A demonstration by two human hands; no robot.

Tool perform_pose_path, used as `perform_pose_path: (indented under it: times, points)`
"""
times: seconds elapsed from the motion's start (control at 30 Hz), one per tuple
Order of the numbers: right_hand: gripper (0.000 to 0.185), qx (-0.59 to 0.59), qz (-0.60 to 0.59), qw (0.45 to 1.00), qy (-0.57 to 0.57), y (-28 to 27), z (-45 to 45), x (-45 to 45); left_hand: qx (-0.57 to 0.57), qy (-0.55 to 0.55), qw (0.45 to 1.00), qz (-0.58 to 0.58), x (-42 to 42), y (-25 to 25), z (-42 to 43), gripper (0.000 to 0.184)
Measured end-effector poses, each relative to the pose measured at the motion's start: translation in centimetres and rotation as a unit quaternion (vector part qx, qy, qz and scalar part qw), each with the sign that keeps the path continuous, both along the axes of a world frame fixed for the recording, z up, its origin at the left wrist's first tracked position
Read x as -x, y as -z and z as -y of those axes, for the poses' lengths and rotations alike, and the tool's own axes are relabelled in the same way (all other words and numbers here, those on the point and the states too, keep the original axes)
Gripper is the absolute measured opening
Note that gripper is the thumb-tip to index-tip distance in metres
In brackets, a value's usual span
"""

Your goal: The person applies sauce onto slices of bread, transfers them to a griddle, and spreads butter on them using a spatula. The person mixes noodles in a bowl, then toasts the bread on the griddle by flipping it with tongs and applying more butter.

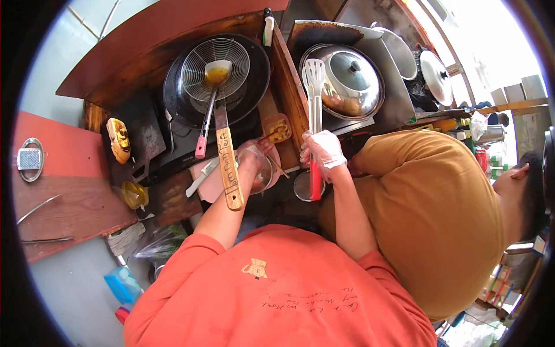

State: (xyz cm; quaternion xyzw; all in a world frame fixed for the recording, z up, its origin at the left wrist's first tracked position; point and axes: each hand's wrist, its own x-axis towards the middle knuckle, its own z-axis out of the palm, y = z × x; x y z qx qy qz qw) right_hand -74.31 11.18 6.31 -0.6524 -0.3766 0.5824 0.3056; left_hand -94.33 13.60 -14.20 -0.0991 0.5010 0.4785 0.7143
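Note:
My right hand (325, 151), in a clear plastic glove, is closed around metal tongs (315, 107) with slotted ends pointing away from me and a red handle end. My left hand (253, 155), also gloved, is low over a round bowl (263, 174), beside a small container (278, 128) of yellowish food. Its fingers are partly hidden, so I cannot tell what they grip. Left of it, a white-handled knife (199, 180) lies on a pink board (210, 186). A wire strainer (196, 69) with a wooden handle and a ladle (208, 115) rest across a black wok (173, 95).
A lidded steel pan (355, 75) stands right of a wooden divider (291, 75). A filled bread roll (118, 140) sits on a dark griddle at left, near a yellow container (134, 195). A grater (30, 159) lies farther left. A person in a brown shirt (428, 220) is close on my right.

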Motion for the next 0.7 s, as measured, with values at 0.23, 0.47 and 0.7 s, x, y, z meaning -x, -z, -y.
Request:
perform_pose_path:
  times: [0.23,0.47,0.7]
  points:
    - [0.028,-0.004,-0.016,1.000,0.018,-1.2,0.1,0.4,-0.076,-0.028,0.994,0.076,2.2,3.6,2.1,0.018]
    - [0.033,-0.034,-0.003,0.999,0.015,0.6,0.3,-0.1,-0.144,-0.022,0.987,0.074,2.6,0.7,4.6,0.015]
    - [0.048,-0.047,0.084,0.994,-0.055,1.5,-0.4,-0.6,-0.131,0.096,0.986,-0.046,7.4,-11.9,12.0,0.015]
